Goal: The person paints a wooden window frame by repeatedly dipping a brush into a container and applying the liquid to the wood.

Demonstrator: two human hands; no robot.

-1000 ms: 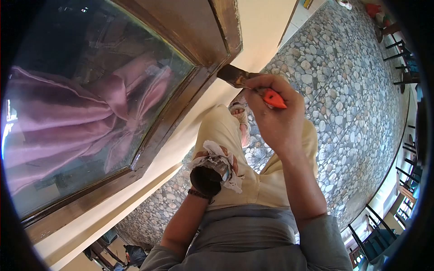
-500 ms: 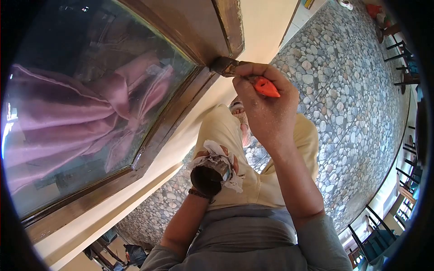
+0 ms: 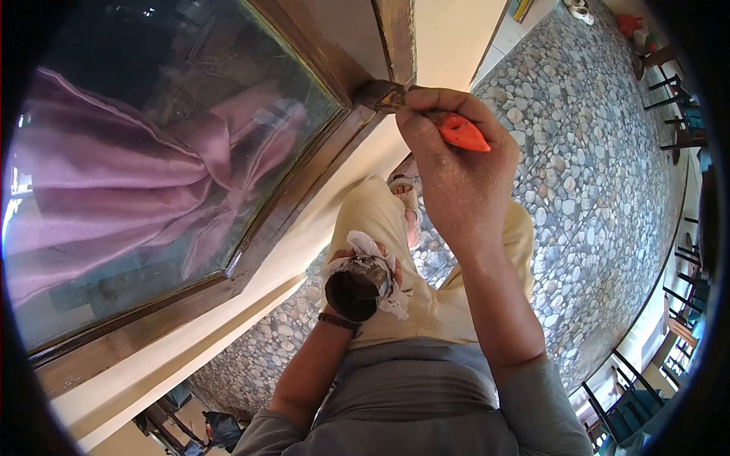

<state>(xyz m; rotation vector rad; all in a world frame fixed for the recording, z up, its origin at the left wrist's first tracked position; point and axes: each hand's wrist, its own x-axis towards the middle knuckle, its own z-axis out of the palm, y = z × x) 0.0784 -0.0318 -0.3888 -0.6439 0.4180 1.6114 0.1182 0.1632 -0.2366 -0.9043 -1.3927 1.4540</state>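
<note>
My right hand (image 3: pixel 468 163) is closed round a paintbrush (image 3: pixel 382 97) with an orange handle end. Its dark bristles press against the brown wooden window frame (image 3: pixel 363 57), near the corner where the frame pieces meet. Lower down, in front of my trousers, my left hand (image 3: pixel 397 271) holds a small can (image 3: pixel 351 295) wrapped in crumpled whitish paper or cloth. The can's mouth faces up towards me, and its inside looks dark brown. Most of the left hand's fingers are hidden behind the can and wrapping.
Left of the frame is a glass pane (image 3: pixel 84 266) with a tied purple curtain (image 3: pixel 144 167) behind it. A cream wall (image 3: pixel 449 38) runs beside the frame. Pebble-patterned flooring (image 3: pixel 585 182) lies below. Dark chairs (image 3: pixel 627 399) stand along the right, and white shoes (image 3: pixel 579 11) at the top.
The view has shifted slightly, so the window and curtain appear further right. My right hand with the paintbrush shows slightly further right, its bristles still on the frame. The can is tilted a little differently.
</note>
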